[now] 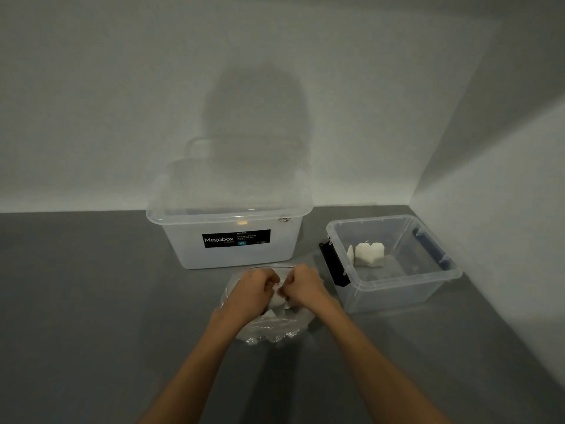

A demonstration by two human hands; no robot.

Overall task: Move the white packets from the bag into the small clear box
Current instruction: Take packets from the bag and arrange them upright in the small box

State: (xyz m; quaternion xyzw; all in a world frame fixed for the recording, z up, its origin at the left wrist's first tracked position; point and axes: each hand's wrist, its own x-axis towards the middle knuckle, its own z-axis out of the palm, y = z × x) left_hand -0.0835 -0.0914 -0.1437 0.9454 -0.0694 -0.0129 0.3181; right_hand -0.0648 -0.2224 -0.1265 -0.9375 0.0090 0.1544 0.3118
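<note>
Both my hands are down in the mouth of the bag (275,330), knuckles nearly touching. My left hand (253,290) has its fingers (269,283) curled, and it seems to hold the bag's thin film open, though the film is too clear to be sure. My right hand (304,286) has its fingers curled in too, tips pinching the edge of a white packet (276,301) that sits just under and between the two hands. More white shows below it inside the bag. The box (382,298) I am filling stands open on the surface (91,301) just to the right of my right hand, with a few packets (367,254) already lying at its far side. The big box (229,255) stands right beyond my fingertips, lid on. I judge the packet light and soft, likely to give under a squeeze, so a gentle pinch across its body should do better than holding a corner. The film looks slippery and clingy and could lift with the packet, so my left hand should keep it pinned down while the right draws out.
</note>
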